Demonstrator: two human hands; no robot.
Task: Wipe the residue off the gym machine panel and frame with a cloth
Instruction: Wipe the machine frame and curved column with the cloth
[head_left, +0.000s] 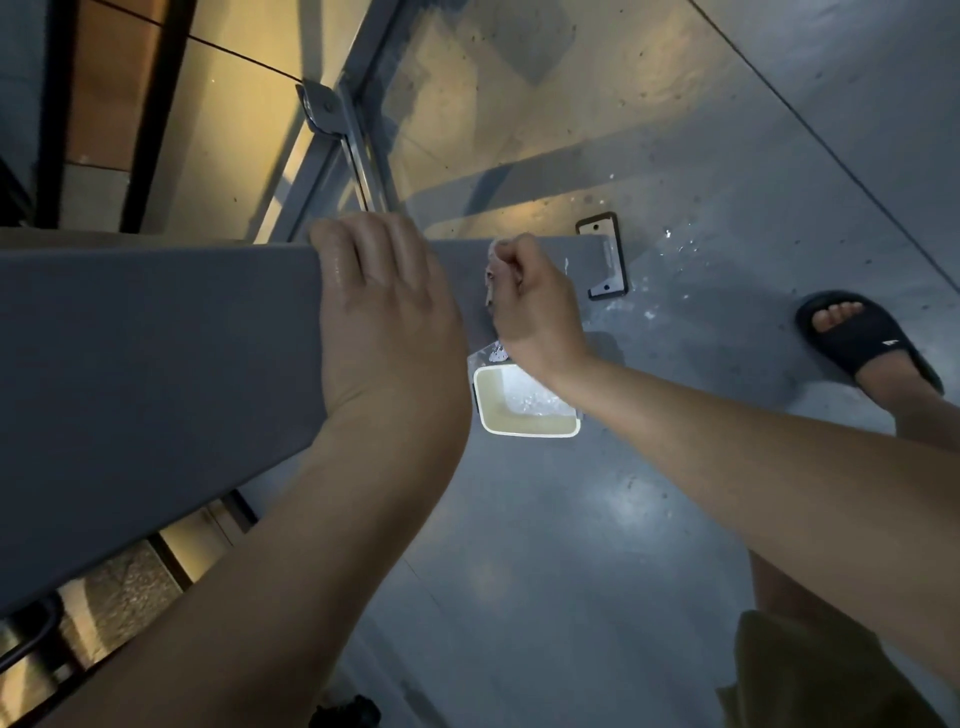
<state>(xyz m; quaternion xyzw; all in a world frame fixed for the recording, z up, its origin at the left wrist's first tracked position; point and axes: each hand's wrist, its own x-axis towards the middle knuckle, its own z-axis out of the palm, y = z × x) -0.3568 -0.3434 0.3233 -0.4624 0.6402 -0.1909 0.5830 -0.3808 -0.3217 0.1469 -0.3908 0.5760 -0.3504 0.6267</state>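
A grey frame beam (156, 353) of the gym machine runs from the near left toward the right and ends at a metal base plate (605, 260) bolted to the floor (597, 545). The left hand (384, 312) lies across the top of the beam, its fingers (363, 244) bent over the far edge and grasping it. Just to its right, the right hand (535, 306) is clenched in a fist round a small pale cloth (491, 283), which it holds against the beam near the beam's right end; only a crumpled edge of the cloth shows at the left of the fist. Beyond the beam a clear panel (519, 104) slopes away, its surface speckled with small dark marks. On the floor under the right wrist stands a cream square tub (491, 400) with something white and glistening inside. Pale splashes dot the floor round the base plate. At the far right a foot in a black slide (872, 338) is planted on the floor.
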